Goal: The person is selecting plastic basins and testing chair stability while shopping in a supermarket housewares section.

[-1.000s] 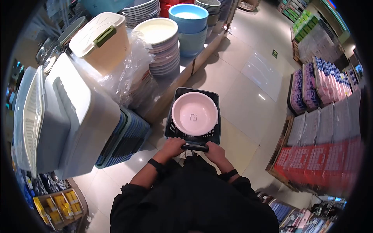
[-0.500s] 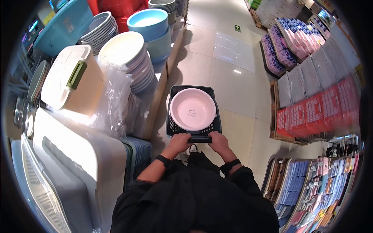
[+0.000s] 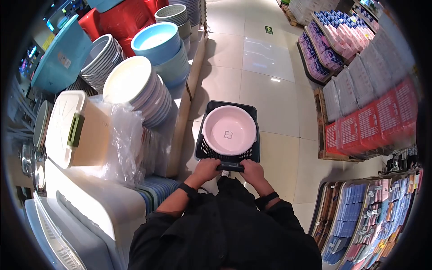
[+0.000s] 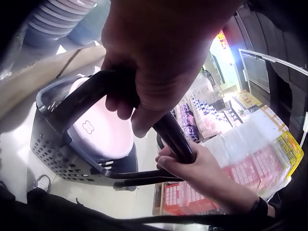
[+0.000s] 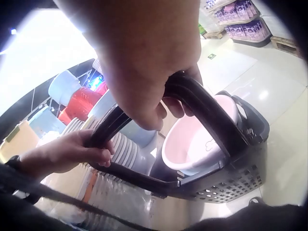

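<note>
Both hands grip the black handle (image 3: 231, 167) of a dark perforated shopping basket (image 3: 204, 150). My left hand (image 3: 207, 168) curls round the handle's left end and my right hand (image 3: 252, 172) round its right end; the middle of the bar shows between them. A round pink basin (image 3: 229, 131) with a small flower-shaped mark lies in the basket. In the left wrist view the left hand (image 4: 149, 62) wraps the bar, fingertips showing below it. The right wrist view has the right hand (image 5: 144, 67) curled round a corner of the handle.
Along the left stand stacked basins (image 3: 129, 81), a lidded beige box (image 3: 90, 130) in clear plastic and large pale tubs (image 3: 90, 189). On the right are red crates (image 3: 369, 128) on a wooden pallet (image 3: 321, 117) and a rack of folded textiles (image 3: 351, 216). Tiled floor (image 3: 265, 94) runs between.
The view has turned towards the right-hand shelves, and the goods on the left have slid lower and further left in it. Both hands have kept their grip on the handle.
</note>
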A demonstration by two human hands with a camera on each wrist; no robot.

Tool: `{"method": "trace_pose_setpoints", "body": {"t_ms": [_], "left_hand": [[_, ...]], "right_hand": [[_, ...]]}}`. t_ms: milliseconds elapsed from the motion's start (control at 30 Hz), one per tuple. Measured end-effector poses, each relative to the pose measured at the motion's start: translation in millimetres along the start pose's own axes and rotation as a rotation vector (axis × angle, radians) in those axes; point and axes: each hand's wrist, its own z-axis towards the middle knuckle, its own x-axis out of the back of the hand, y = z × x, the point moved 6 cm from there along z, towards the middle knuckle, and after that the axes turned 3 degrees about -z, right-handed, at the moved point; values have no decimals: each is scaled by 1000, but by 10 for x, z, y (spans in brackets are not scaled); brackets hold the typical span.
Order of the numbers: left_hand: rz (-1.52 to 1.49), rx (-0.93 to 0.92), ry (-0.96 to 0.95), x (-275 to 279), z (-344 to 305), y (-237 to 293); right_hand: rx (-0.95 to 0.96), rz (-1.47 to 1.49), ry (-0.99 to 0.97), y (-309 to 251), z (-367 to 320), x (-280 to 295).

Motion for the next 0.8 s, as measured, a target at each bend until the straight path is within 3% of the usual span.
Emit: {"method": "trace_pose_setpoints", "body": {"t_ms": [300, 567, 800], "left_hand": [[-12, 67, -150, 76, 398, 42], [-9, 35, 14, 351, 966, -219], [-30, 14, -26, 549, 1490, -336]], "right_hand": [[74, -51, -5, 269, 458, 178], [48, -55, 14, 470, 1088, 122], [1, -67, -17, 687, 1658, 203]]}}
